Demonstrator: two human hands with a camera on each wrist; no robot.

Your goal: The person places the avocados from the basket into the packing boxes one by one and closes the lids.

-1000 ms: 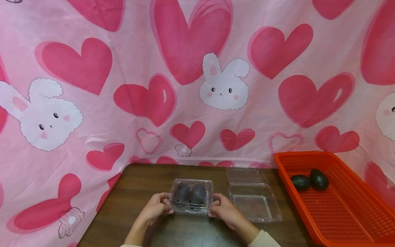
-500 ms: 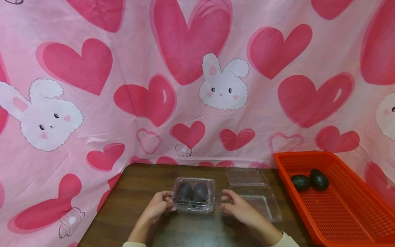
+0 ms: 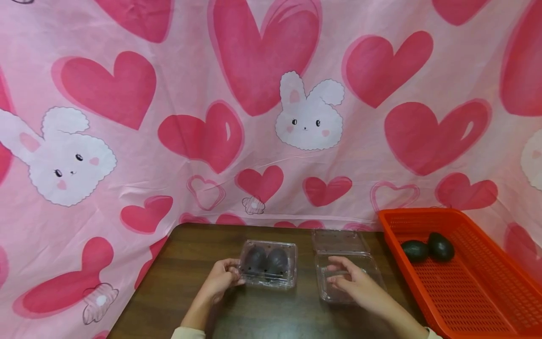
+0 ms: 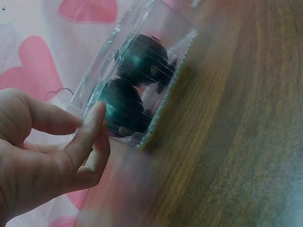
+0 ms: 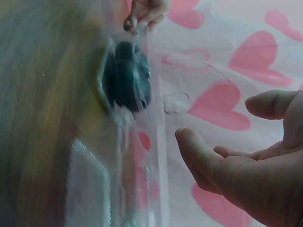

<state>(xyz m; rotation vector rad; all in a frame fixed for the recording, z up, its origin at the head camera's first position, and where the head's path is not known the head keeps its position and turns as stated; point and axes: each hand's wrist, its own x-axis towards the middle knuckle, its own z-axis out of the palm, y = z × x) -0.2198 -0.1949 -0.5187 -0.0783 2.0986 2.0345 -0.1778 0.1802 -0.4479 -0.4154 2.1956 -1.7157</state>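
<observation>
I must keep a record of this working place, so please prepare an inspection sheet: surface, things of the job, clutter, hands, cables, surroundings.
Surface: brown wood-grain table.
Job's things: transparent filled box with two dark fruits inside, lid seemingly down; transparent open box to its right, lid folded back; red-orange basket at far right, holding two dark green fruits.
Clutter: nothing seen.
Left hand: pinches the filled box at its left edge.
Right hand: holds nothing; overlaps the open box in the head view.
Cables: nothing seen.
Surroundings: pink cloth with hearts and rabbits behind the table.
</observation>
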